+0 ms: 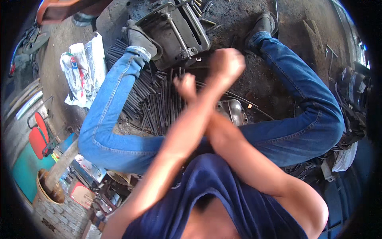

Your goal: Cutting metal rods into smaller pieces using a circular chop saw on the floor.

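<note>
My forearms cross in front of me. My left hand [227, 65] reaches over to the right and is closed like a fist, blurred by motion, beside the lower right corner of a grey metal frame [201, 43] with a round bar across it. Crossing underneath, my right hand [186, 85] is curled just below that frame, also blurred. Whatever either hand may hold is hidden or smeared. Many short dark metal rods [153, 103] lie on the ground left of my right hand. A rounded grey metal casing [235, 111] sits close to my right forearm.
My legs in blue jeans spread around the work, shoes [141, 38] beside the frame. White plastic bags [83, 69] lie at the left. Farther left stand a red chair [38, 135] and a rusty round container [51, 186]. Dark scrap [352, 95] is piled at the right.
</note>
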The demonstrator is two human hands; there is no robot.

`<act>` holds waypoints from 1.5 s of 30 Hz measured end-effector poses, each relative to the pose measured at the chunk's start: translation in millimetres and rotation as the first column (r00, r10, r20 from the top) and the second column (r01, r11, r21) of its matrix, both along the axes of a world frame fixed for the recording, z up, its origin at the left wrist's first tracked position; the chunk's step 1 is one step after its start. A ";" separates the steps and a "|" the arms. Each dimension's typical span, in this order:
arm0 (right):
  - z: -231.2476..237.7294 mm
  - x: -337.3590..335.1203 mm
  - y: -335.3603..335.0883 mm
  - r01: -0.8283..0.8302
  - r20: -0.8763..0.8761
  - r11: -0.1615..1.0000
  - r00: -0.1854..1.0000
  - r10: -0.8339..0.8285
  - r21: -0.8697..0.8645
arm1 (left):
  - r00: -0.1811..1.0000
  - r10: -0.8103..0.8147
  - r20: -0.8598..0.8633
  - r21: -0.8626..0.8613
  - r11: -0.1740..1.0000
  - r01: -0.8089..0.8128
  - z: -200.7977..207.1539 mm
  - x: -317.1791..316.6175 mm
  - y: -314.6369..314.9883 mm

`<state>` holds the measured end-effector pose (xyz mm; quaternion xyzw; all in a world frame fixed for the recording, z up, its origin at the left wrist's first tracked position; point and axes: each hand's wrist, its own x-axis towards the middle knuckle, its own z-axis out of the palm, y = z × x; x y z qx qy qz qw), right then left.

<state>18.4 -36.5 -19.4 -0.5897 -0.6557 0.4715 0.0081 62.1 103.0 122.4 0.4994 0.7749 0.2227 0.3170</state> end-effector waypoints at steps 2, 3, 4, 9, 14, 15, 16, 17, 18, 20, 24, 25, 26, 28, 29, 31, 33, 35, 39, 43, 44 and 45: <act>-1.4 16.7 -38.8 -0.020 -0.161 0.953 0.987 -0.031 -0.304 | 1.000 -0.023 -0.009 0.046 0.999 0.024 44.3 47.0 21.7; -9.8 32.3 -47.9 0.043 -0.060 0.964 0.996 -0.061 -0.262 | 0.993 -0.116 0.030 0.037 0.993 0.115 65.1 49.7 10.2; -19.8 40.5 -48.2 0.095 0.080 0.964 0.994 -0.077 -0.248 | 0.971 -0.222 0.083 0.005 0.975 0.222 78.2 28.8 -3.4; -46.2 33.5 28.7 0.532 -0.457 0.665 0.484 -0.746 -0.523 | 0.798 -0.038 0.602 -0.405 0.846 0.346 69.1 -133.0 -70.7; -2.7 42.7 65.8 0.307 -0.528 0.792 0.612 -0.589 -0.527 | 0.892 0.401 0.207 -0.564 0.794 -0.226 -29.1 -188.5 -128.6; 2.3 41.3 65.7 0.295 -0.521 0.746 0.565 -0.640 -0.597 | 0.881 0.415 0.229 -0.513 0.820 -0.253 -47.5 -189.1 -138.1; 5.0 41.4 64.6 0.315 -0.486 0.687 0.521 -0.702 -0.655 | 0.861 0.481 0.165 -0.557 0.766 -0.321 -64.8 -188.4 -146.2; 5.1 41.2 63.6 0.306 -0.512 0.696 0.500 -0.699 -0.650 | 0.848 0.474 0.239 -0.540 0.790 -0.289 -80.7 -187.4 -150.8; 3.0 40.1 63.5 0.318 -0.512 0.692 0.490 -0.705 -0.648 | 0.827 0.491 0.273 -0.543 0.789 -0.289 -95.1 -185.9 -152.2; -2.8 39.6 61.8 0.317 -0.516 0.709 0.511 -0.687 -0.630 | 0.912 0.328 0.248 -0.373 0.901 -0.222 -116.9 -182.6 -150.1; -12.3 43.8 71.7 0.266 -0.554 0.817 0.625 -0.550 -0.512 | 0.682 0.530 0.504 -0.395 0.844 -0.364 -135.1 -163.0 -142.7; -13.3 45.1 73.9 0.265 -0.545 0.825 0.645 -0.536 -0.499 | 0.603 0.554 0.574 -0.428 0.831 -0.355 -135.9 -158.3 -140.7; -14.1 46.2 74.8 0.260 -0.522 0.827 0.672 -0.525 -0.498 | 0.515 0.576 0.634 -0.465 0.817 -0.342 -135.5 -154.0 -140.5; -15.7 47.2 77.6 0.249 -0.538 0.854 0.687 -0.489 -0.457 | 0.527 0.594 0.608 -0.488 0.803 -0.342 -134.7 -147.7 -139.6; -16.3 47.3 78.9 0.239 -0.526 0.858 0.706 -0.475 -0.455 | 0.533 0.603 0.594 -0.497 0.796 -0.346 -134.6 -146.0 -138.9; -15.7 47.6 80.2 0.207 -0.557 0.796 0.615 -0.558 -0.569 | 0.488 0.623 0.611 -0.515 0.781 -0.352 -136.3 -145.1 -138.6; -11.3 47.3 82.1 0.174 -0.581 0.748 0.527 -0.620 -0.640 | 0.273 0.677 0.684 -0.582 0.731 -0.356 -141.7 -146.1 -137.8; -2.3 44.6 86.7 0.238 -0.498 0.751 0.621 -0.605 -0.616 | 0.139 0.676 0.724 -0.607 0.719 -0.337 -150.7 -144.1 -139.0; 24.7 24.3 107.2 0.434 -0.179 0.854 0.852 -0.493 -0.285 | 0.062 0.615 0.786 -0.560 0.751 -0.350 -169.9 -138.8 -145.0; 38.7 -5.7 124.8 0.491 0.101 0.858 0.871 -0.481 -0.146 | 0.086 0.612 0.786 -0.565 0.768 -0.301 -179.3 -141.9 -148.7; 39.1 -9.7 126.4 0.517 0.146 0.847 0.854 -0.500 -0.126 | 0.126 0.637 0.761 -0.590 0.760 -0.273 -179.3 -143.5 -148.7; 38.7 -11.2 126.8 0.533 0.162 0.838 0.843 -0.513 -0.121 | 0.193 0.621 0.760 -0.575 0.780 -0.246 -178.4 -145.1 -147.5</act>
